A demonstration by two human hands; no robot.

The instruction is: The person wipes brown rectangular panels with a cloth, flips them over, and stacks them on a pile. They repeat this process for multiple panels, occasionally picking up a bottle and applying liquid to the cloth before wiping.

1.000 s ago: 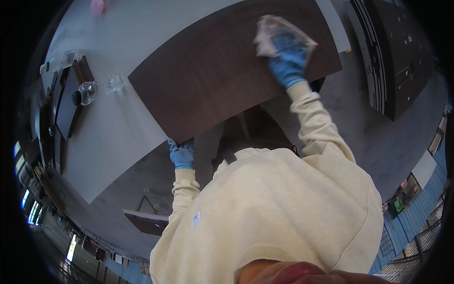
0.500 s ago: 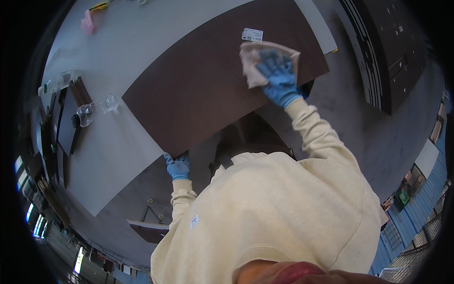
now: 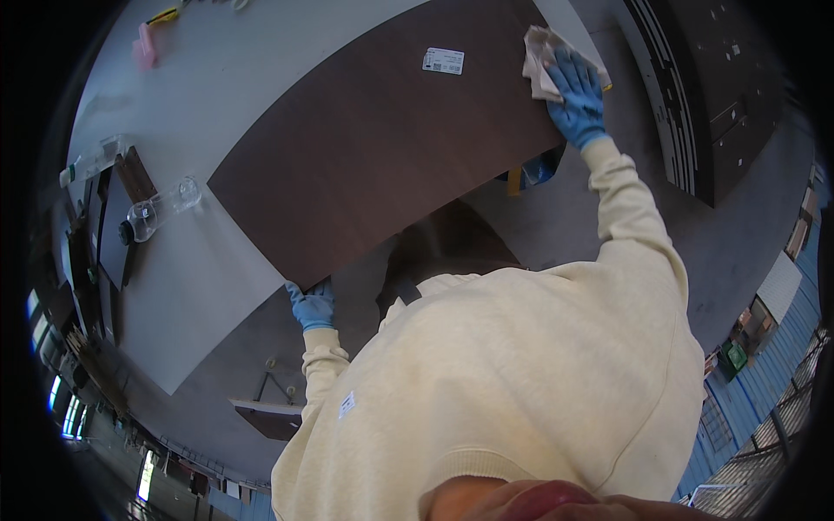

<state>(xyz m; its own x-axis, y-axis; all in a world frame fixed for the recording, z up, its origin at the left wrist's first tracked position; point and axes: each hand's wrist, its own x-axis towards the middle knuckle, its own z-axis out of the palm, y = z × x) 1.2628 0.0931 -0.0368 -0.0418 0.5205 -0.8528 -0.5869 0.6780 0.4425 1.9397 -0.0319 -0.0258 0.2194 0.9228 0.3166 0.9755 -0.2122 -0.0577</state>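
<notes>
Panel (image 3: pixel 373 156), dark brown and broad, lay flat on the white tabletop (image 3: pixel 208 286), one long edge toward the person's body, presumably so both ends came within reach; out at its right end was the right hand (image 3: pixel 577 97), blue-gloved, fingers stretched and slightly apart, laid over a pale cloth (image 3: pixel 540 61) rather than clenched around it; that flatness looked right for spreading pressure through the fabric, which lapped across the panel's right edge! Down at the near left corner, the left hand (image 3: pixel 313 306), gloved too, touched the panel, likely to steady it; its fingertips were partly hidden there, so whether it gripped or merely rested, one could not tell; between the hands stretched the brown face, with a white label (image 3: pixel 443 61) toward the far side; off to the left, apart from the panel, was a clear bottle (image 3: pixel 165 208).
</notes>
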